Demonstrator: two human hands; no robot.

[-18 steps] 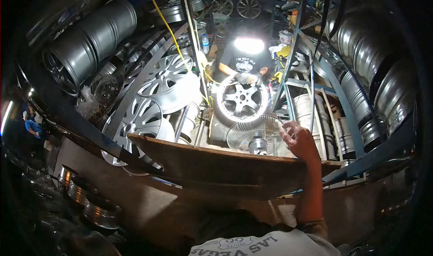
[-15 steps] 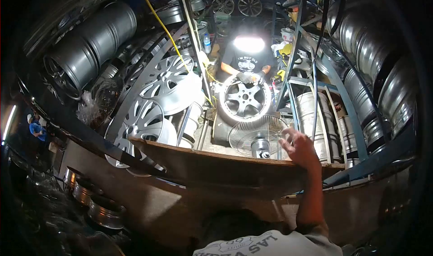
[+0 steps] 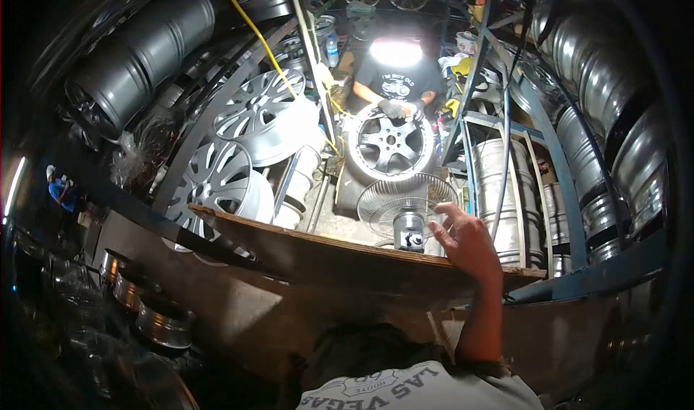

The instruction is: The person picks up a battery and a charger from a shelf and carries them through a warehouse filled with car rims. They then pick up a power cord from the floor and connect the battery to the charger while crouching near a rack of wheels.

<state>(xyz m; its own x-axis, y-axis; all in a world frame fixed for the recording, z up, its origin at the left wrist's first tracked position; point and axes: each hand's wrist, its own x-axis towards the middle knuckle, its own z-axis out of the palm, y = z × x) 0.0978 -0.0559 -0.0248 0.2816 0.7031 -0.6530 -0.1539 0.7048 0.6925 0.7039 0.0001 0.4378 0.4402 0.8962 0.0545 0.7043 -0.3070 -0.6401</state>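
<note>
While the right hand (image 3: 465, 242) is loosely open and the left hand out of view, the fan (image 3: 409, 217) at the right hand's ten o'clock, beyond the board (image 3: 332, 262), looks light, its wire cage (image 3: 376, 204) probably bendable, its motor (image 3: 408, 233) the heavier, firmer hold.

The brown floor (image 3: 249, 305) at the lower left bears a row of three metal rims (image 3: 165, 323), set close beside one another. A blue metal rack (image 3: 578, 288) on the right carries rows of silver rims (image 3: 589, 63), while the left-hand rack (image 3: 196, 137) carries dark grey rims (image 3: 144, 59) end to end. Behind the wooden board (image 3: 340, 249), the support under the fan (image 3: 409, 226) is hidden.
</note>
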